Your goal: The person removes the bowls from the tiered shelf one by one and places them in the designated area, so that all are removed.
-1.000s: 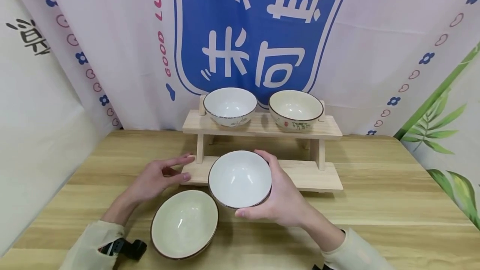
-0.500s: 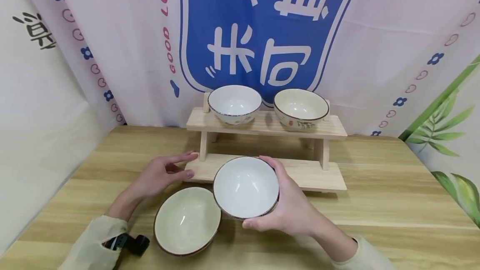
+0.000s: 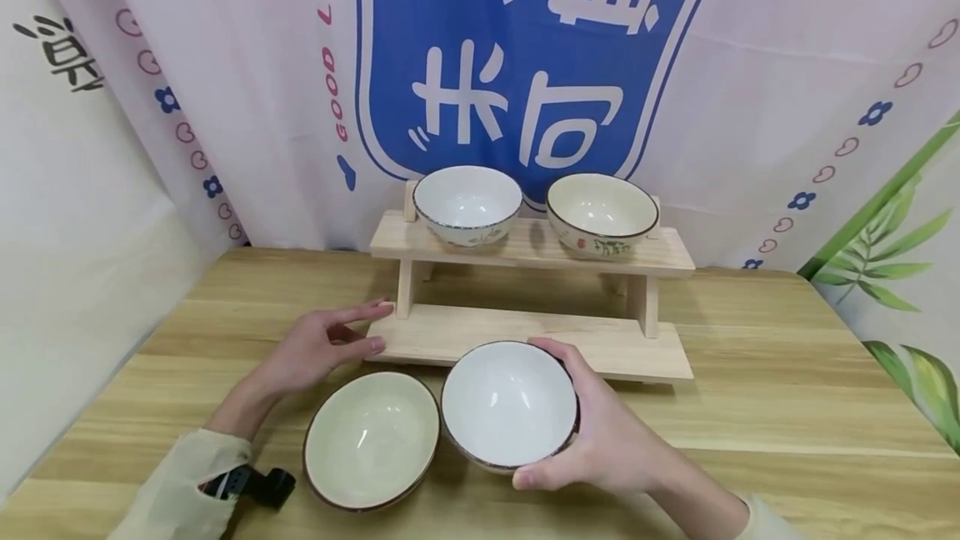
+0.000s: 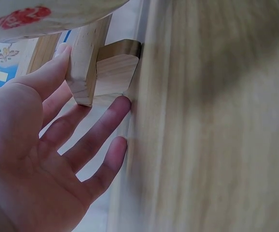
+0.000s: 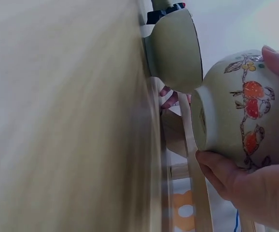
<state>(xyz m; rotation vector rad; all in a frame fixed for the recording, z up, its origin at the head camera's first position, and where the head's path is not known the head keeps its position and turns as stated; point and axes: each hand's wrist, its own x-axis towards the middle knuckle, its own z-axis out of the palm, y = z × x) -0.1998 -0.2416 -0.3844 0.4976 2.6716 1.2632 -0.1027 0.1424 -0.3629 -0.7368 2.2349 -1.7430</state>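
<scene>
My right hand [image 3: 600, 427] grips a white bowl [image 3: 510, 402] by its right side, thumb at the near rim and fingers on the far side. In the right wrist view this bowl [image 5: 248, 111] shows red fruit painted outside, its foot raised off the table. To its left stands a cream bowl [image 3: 371, 440] with a brown rim. My left hand [image 3: 311, 348] touches the left end of a two-tier wooden rack [image 3: 495, 332]. The left wrist view shows that hand's fingers [image 4: 98, 137] spread and fairly straight, thumb and fingertips at the board's end.
On the rack's upper tier sit a white bowl [image 3: 467, 207] and a cream flowered bowl [image 3: 602, 215]. Behind the wooden table [image 3: 750, 390] hangs a printed curtain [image 3: 285, 107]. A black device [image 3: 251, 486] is strapped to the left wrist.
My right hand has moved the white bowl toward me and a little right, away from the rack's lower tier. My left hand stays at the rack's end.
</scene>
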